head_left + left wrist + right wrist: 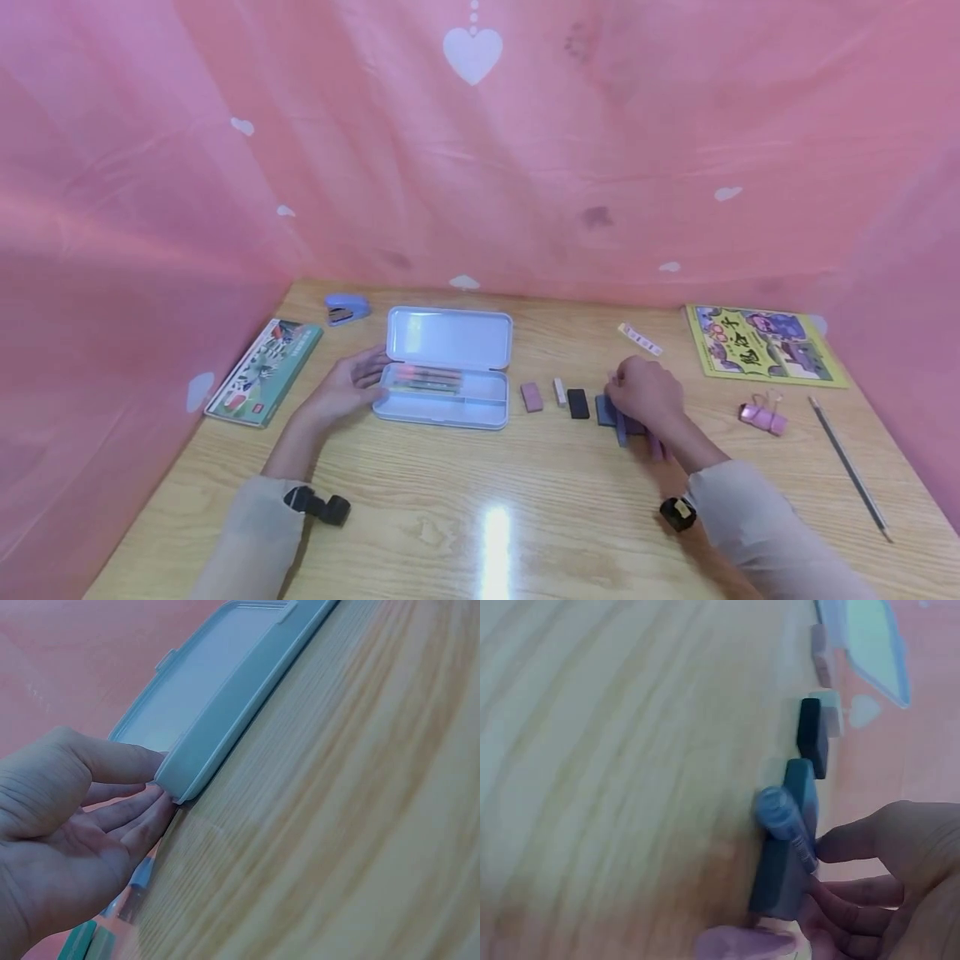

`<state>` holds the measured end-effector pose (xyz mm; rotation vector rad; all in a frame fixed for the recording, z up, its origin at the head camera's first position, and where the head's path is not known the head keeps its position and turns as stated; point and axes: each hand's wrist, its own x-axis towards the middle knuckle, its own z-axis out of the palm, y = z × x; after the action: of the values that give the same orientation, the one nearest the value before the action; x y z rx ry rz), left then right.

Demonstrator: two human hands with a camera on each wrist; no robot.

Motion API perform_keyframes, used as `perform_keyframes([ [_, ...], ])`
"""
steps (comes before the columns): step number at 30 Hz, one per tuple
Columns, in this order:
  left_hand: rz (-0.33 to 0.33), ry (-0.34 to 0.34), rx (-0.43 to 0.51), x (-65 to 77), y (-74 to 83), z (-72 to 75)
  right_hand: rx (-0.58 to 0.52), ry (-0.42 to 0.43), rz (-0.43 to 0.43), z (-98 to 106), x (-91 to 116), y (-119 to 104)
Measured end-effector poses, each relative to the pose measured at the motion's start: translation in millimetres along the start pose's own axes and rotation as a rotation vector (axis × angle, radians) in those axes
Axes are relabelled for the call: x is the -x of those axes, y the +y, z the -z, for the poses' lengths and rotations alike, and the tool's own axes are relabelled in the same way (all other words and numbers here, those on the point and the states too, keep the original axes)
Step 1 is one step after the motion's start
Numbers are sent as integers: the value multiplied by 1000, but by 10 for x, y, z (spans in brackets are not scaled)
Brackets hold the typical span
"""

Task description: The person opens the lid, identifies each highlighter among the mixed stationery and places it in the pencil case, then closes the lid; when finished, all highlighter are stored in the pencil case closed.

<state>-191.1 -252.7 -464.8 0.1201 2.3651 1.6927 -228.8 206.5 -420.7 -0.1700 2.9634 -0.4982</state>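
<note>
A pale blue pencil case [441, 415] lies with its lid up, several slim pens [427, 379] in its back compartment. My left hand [347, 387] holds the case's left end; the left wrist view shows the thumb at the rim and fingers against the end wall. Further right, my right hand [647, 390] pinches a blue marker [784, 817] between thumb and fingers. Below that marker are a blue-grey block eraser [603, 411] and a dark eraser [776, 881], partly hidden. A pink object [739, 943] lies close to the fingers, its kind unclear.
Between case and right hand stand a pink eraser [531, 397], a white one [559, 392] and a black one [578, 404]. Around them are a stapler [347, 307], a green book [262, 372], a yellow book [765, 346], a pink binder clip [763, 418] and a pencil [849, 467].
</note>
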Motion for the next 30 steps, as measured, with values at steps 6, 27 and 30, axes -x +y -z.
perform_keyframes([
  [6,-5,-20,25,44,75,1,-81,97,129,104,35,-69],
  [27,-41,-6,29,7,10,-1,1,126,442,26,-77,-1296],
  [30,-27,0,14,9,18,0,44,100,501,-63,-82,-1569],
])
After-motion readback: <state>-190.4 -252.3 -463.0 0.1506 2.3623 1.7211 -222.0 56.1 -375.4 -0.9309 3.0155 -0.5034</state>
